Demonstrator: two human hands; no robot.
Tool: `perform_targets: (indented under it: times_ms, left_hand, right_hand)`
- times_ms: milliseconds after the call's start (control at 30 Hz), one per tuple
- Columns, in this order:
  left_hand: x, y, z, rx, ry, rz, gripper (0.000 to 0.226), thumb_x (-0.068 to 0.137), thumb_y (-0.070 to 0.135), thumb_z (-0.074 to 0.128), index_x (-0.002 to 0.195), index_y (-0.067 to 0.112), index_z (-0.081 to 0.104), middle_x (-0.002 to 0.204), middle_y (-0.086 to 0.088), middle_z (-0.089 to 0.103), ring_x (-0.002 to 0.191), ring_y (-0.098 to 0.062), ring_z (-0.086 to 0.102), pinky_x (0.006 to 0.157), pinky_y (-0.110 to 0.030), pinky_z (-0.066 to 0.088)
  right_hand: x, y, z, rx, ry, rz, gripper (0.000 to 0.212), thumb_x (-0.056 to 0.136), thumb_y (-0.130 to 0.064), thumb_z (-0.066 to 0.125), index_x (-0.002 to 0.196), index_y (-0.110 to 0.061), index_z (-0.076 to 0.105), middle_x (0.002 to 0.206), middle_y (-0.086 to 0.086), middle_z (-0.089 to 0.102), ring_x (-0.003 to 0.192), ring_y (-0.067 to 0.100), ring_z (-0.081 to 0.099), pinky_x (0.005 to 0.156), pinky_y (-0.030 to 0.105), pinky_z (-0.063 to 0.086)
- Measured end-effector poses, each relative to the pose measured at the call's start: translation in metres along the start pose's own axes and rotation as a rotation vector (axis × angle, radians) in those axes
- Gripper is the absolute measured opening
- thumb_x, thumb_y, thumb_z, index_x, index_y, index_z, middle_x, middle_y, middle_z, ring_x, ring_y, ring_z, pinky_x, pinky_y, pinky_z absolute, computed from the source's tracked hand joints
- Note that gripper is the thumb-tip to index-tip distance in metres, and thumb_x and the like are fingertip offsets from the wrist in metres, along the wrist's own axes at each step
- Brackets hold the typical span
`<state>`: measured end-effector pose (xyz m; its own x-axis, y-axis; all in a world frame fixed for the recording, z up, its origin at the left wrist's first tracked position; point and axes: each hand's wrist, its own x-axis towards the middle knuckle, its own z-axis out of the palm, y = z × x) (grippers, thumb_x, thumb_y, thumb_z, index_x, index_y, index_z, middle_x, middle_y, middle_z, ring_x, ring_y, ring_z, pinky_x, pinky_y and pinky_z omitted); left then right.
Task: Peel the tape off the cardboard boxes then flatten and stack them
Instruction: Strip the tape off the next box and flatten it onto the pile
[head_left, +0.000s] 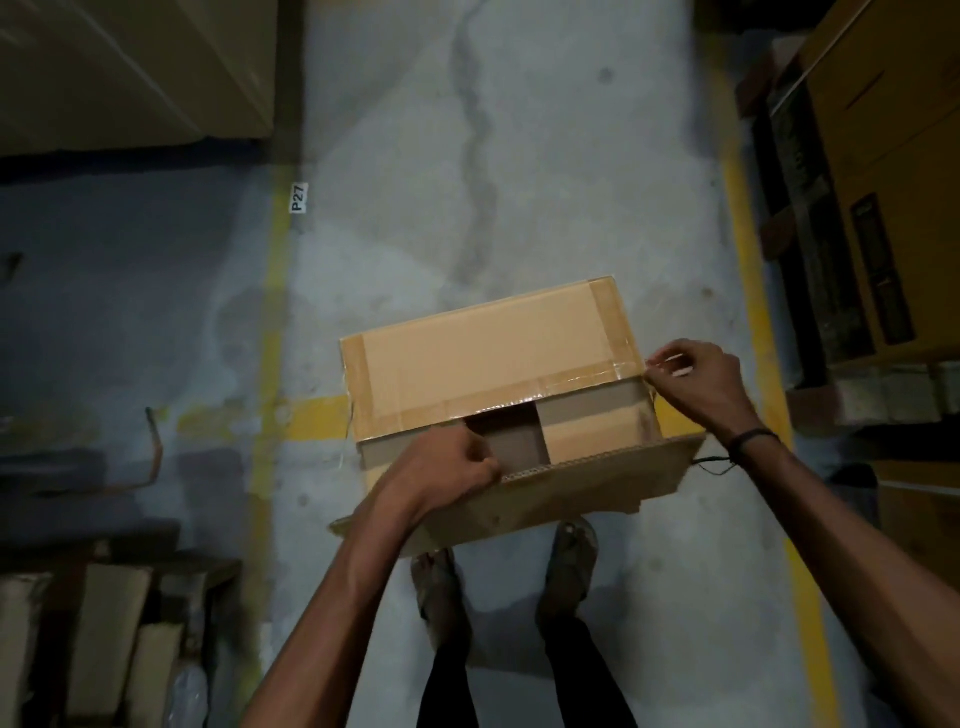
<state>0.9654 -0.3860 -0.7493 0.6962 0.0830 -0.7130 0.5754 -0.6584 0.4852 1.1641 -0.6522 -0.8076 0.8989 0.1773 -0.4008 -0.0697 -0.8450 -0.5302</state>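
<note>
A brown cardboard box (483, 358) is held in the air in front of me, above my feet. Clear tape (566, 382) runs along the edges of its far flap. The near flap (571, 483) hangs open toward me, and the dark inside shows through the gap. My left hand (457, 462) grips the edge of the near flap at the middle of the opening. My right hand (696, 379) pinches the tape end at the box's right corner.
Grey concrete floor (519, 182) with yellow lines (748, 291) marks an aisle. Large cartons (883, 208) stand stacked at the right, another big carton (130, 67) is at the upper left, and upright cardboard pieces (104, 639) lean at the lower left. A label reads P27 (298, 197).
</note>
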Motion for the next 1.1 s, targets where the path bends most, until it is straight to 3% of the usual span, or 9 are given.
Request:
perform_targets:
  times_ms: [100,233,400,533,600,733,833,933,1100]
  left_hand:
    - [0.0,0.005,-0.013,-0.032,-0.307,-0.028,0.026,0.093,0.033,0.062,0.113,0.023,0.076,0.095,0.006,0.073,0.079,-0.012,0.065,0.066,-0.028,0.057]
    - [0.009,0.017,-0.006,0.005,-0.482,-0.123,0.049,0.097,0.037,0.064,0.144,0.035,0.05,0.093,0.005,0.067,0.072,-0.011,0.062,0.057,-0.022,0.054]
    - [0.029,0.023,0.002,0.147,-0.492,-0.2,0.063,0.096,0.036,0.064,0.154,0.033,0.039,0.13,0.004,0.06,0.093,-0.022,0.072,0.079,-0.031,0.061]
    - [0.028,0.015,0.013,0.361,-0.318,-0.138,0.032,0.099,0.022,0.06,0.129,0.016,0.068,0.122,-0.01,0.069,0.111,-0.029,0.069,0.075,-0.029,0.054]
    - [0.026,0.009,0.024,0.51,-0.193,-0.088,0.029,0.102,0.019,0.054,0.123,0.011,0.071,0.127,-0.012,0.068,0.117,-0.031,0.064,0.09,-0.036,0.054]
    - [0.031,-0.008,0.039,0.418,-0.088,-0.156,0.03,0.103,0.022,0.05,0.12,0.011,0.072,0.127,-0.011,0.068,0.117,-0.03,0.064,0.089,-0.037,0.054]
    - [0.029,0.004,0.035,0.299,-0.041,-0.153,0.03,0.105,0.019,0.048,0.121,0.006,0.069,0.138,-0.013,0.062,0.123,-0.032,0.06,0.099,-0.037,0.049]
    - [0.022,0.013,0.038,0.364,-0.029,-0.112,0.026,0.103,0.015,0.049,0.124,0.006,0.063,0.143,-0.014,0.056,0.126,-0.033,0.056,0.101,-0.033,0.042]
    - [0.002,0.013,0.039,0.428,0.032,-0.147,0.032,0.097,0.02,0.055,0.121,0.003,0.066,0.127,-0.018,0.065,0.117,-0.035,0.062,0.095,-0.038,0.049]
  right_hand:
    - [-0.003,-0.027,-0.01,-0.327,0.032,-0.228,0.016,0.079,-0.035,0.077,0.093,-0.026,0.075,0.086,0.001,0.066,0.075,0.018,0.067,0.075,0.042,0.061]
    - [-0.026,-0.074,-0.009,-0.339,0.042,-0.442,0.019,0.084,-0.02,0.071,0.102,-0.02,0.066,0.087,0.003,0.054,0.078,0.024,0.057,0.074,0.037,0.049]
    - [-0.061,-0.109,0.044,-0.614,-0.474,-0.601,0.023,0.086,-0.024,0.066,0.108,-0.027,0.07,0.104,0.002,0.069,0.097,0.027,0.065,0.08,0.037,0.053]
    - [-0.07,-0.107,0.091,-0.807,-0.712,-0.589,0.041,0.094,-0.041,0.059,0.132,-0.027,0.062,0.123,0.012,0.069,0.112,0.034,0.065,0.084,0.037,0.05]
    - [-0.066,-0.101,0.097,-0.923,-0.698,-0.541,0.043,0.097,-0.047,0.057,0.131,-0.023,0.064,0.126,0.01,0.068,0.113,0.032,0.065,0.085,0.036,0.05]
    - [-0.059,-0.093,0.088,-1.002,-0.608,-0.516,0.045,0.096,-0.054,0.058,0.117,-0.015,0.07,0.116,0.008,0.071,0.099,0.027,0.066,0.075,0.034,0.046]
    - [-0.061,-0.089,0.081,-0.959,-0.551,-0.554,0.051,0.09,-0.059,0.062,0.114,-0.015,0.07,0.117,0.011,0.07,0.107,0.03,0.067,0.077,0.033,0.045]
    - [-0.066,-0.087,0.077,-0.918,-0.52,-0.583,0.041,0.09,-0.049,0.066,0.113,-0.016,0.069,0.119,0.013,0.068,0.11,0.03,0.065,0.089,0.034,0.049]
    - [-0.076,-0.091,0.058,-0.772,-0.458,-0.553,0.018,0.091,-0.032,0.062,0.099,-0.018,0.071,0.103,0.012,0.072,0.094,0.034,0.065,0.074,0.035,0.046]
